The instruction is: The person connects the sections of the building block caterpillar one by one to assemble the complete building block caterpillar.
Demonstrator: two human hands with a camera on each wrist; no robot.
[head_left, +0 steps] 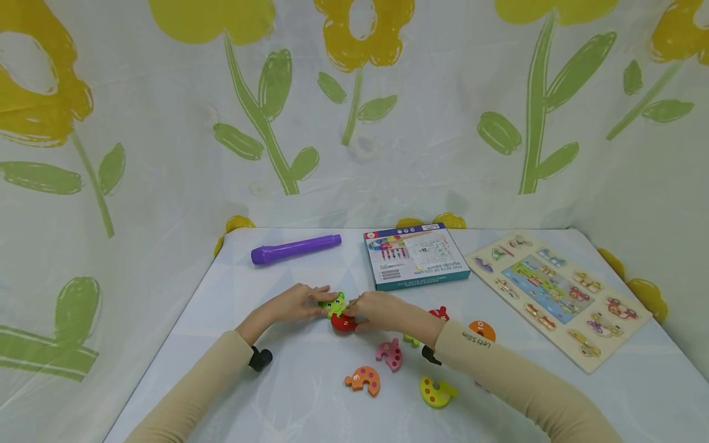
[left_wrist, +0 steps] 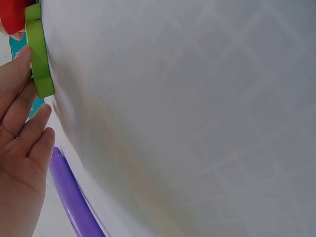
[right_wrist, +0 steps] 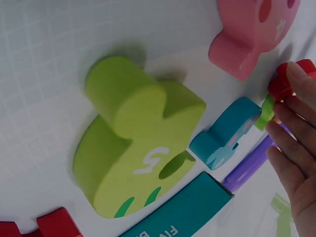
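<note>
My left hand (head_left: 299, 303) pinches the green puzzle piece with a smiling animal face (head_left: 334, 304), which shows edge-on in the left wrist view. Close against it is a red puzzle piece marked 2 (head_left: 343, 323), held at its right side between the thumb and fingers of my right hand (head_left: 379, 311). The green piece meets the red one's upper edge. Beneath my right forearm lies a light-green piece marked 5 (right_wrist: 148, 148), mostly hidden from the head view. A teal piece (right_wrist: 229, 131) lies beyond it in the right wrist view.
Pink (head_left: 389, 354), orange (head_left: 364, 381) and yellow-green (head_left: 436, 394) curved pieces lie nearer the front; an orange piece marked 10 (head_left: 482, 330) sits right of my forearm. Farther back are a purple stick (head_left: 296, 249), a flat box (head_left: 415, 258) and a wooden puzzle board (head_left: 559, 298).
</note>
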